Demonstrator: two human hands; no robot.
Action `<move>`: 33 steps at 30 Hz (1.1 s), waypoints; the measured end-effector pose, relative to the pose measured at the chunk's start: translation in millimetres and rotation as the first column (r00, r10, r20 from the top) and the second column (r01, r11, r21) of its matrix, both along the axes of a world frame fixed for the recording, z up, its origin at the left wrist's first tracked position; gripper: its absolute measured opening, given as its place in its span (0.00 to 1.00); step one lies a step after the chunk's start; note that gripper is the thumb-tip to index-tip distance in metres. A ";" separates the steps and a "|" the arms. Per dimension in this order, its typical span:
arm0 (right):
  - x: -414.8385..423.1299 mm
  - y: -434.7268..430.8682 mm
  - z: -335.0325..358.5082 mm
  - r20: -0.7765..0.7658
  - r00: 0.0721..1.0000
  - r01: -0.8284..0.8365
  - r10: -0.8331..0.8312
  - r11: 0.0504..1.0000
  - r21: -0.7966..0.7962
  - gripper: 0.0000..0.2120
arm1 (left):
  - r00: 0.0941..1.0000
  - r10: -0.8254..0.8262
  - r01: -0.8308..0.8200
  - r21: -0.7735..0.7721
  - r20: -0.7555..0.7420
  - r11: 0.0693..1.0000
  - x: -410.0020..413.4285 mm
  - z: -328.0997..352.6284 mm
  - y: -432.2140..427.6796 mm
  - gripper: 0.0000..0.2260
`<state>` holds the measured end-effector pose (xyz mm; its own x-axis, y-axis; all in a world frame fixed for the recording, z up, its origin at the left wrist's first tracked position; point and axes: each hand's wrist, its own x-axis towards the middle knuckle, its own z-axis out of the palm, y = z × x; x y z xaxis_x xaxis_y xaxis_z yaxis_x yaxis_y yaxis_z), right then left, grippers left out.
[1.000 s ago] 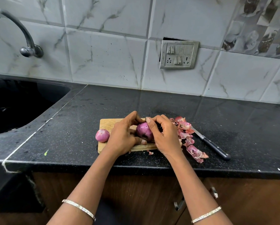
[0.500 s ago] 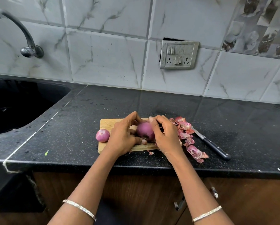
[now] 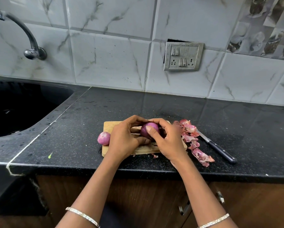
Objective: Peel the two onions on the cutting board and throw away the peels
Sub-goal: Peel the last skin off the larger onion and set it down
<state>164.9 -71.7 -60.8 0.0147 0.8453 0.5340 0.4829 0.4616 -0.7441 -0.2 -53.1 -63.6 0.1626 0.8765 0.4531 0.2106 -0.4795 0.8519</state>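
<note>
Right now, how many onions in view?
2. The larger onion is gripped by the left hand and right hand over the cutting board; the smaller onion lies at its left edge. The hands hide part of the board.

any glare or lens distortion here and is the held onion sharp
Head view: wide-angle bowing bends the wall tiles and countertop edge; soft sheen on the countertop behind the cutting board; sink lost in shadow; the held onion is sharp.
</note>
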 end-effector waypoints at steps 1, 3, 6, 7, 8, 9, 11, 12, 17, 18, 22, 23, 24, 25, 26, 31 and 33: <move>0.5 -0.2 0.1 -0.011 1.000 -0.012 0.012 1.000 -0.003 0.10 | 1.000 -0.002 0.002 0.000 0.016 1.000 0.1 0.2 0.5 0.26; 2.2 -0.7 0.4 -0.041 0.998 -0.043 0.042 0.999 -0.015 0.09 | 1.000 -0.011 0.011 0.009 0.028 1.000 0.4 0.0 1.4 0.26; 1.8 -1.2 1.2 -0.039 0.998 -0.039 0.039 0.999 -0.003 0.08 | 1.000 0.004 -0.004 0.035 -0.001 0.999 -0.1 -1.1 1.2 0.24; 1.1 -1.0 1.7 -0.047 0.999 -0.026 0.026 1.000 0.004 0.08 | 1.000 0.013 -0.012 0.052 -0.018 0.999 0.1 -1.5 1.0 0.23; 0.8 -0.6 2.2 -0.058 0.998 -0.010 0.011 1.000 0.011 0.10 | 0.999 0.022 -0.020 0.071 -0.035 0.997 0.5 -1.9 0.7 0.23; 0.5 -0.2 2.5 -0.067 0.998 0.000 0.001 1.000 0.014 0.11 | 0.998 0.032 -0.028 0.086 -0.048 0.996 1.0 -1.8 0.1 0.22; 0.1 0.7 2.3 -0.078 0.997 0.004 -0.004 1.000 0.007 0.13 | 0.998 0.036 -0.032 0.085 -0.047 0.996 2.0 -1.4 -0.4 0.22; 0.2 1.7 1.3 -0.084 0.996 0.006 -0.006 1.000 0.000 0.15 | 0.999 0.035 -0.032 0.077 -0.040 0.997 2.3 -1.6 -0.5 0.21; 2.5 1.3 -0.6 -0.145 0.989 0.009 -0.013 1.000 -0.029 0.15 | 0.998 0.050 -0.049 0.046 -0.030 0.998 1.6 -2.0 1.4 0.22; 2.7 0.1 0.3 -0.140 0.990 -0.010 0.004 0.999 -0.042 0.14 | 0.998 0.057 -0.056 0.043 -0.030 0.998 1.3 -2.4 1.8 0.22; 1.9 -3.5 1.6 -0.090 0.991 -0.108 0.104 0.993 -0.045 0.10 | 0.997 0.080 -0.079 0.057 -0.023 0.995 1.4 -4.4 1.2 0.20; 2.0 -3.6 1.2 -0.095 0.989 -0.120 0.116 0.992 -0.038 0.13 | 0.996 0.082 -0.081 0.063 -0.022 0.995 1.4 -4.1 0.7 0.20; 2.2 -3.6 1.0 -0.115 0.986 -0.128 0.123 0.991 -0.039 0.15 | 0.996 0.081 -0.080 0.063 -0.022 0.995 1.4 -3.4 0.3 0.20; 2.7 -3.6 1.0 -0.141 0.981 -0.137 0.130 0.990 -0.041 0.15 | 0.997 0.077 -0.075 0.056 -0.023 0.996 1.2 -2.6 0.0 0.21; 3.7 -3.1 0.5 -0.165 0.978 -0.137 0.128 0.989 -0.047 0.16 | 0.997 0.069 -0.067 0.043 -0.026 0.997 0.9 -2.2 0.1 0.21; 9.0 -0.6 -1.4 -0.183 0.977 -0.126 0.112 0.990 -0.066 0.17 | 1.000 0.027 -0.027 -0.057 0.003 0.998 0.4 -2.5 2.9 0.22; 9.5 -0.2 -0.7 -0.169 0.980 -0.115 0.103 0.992 -0.059 0.15 | 1.000 0.020 -0.020 -0.068 0.009 0.997 0.8 -1.4 2.8 0.21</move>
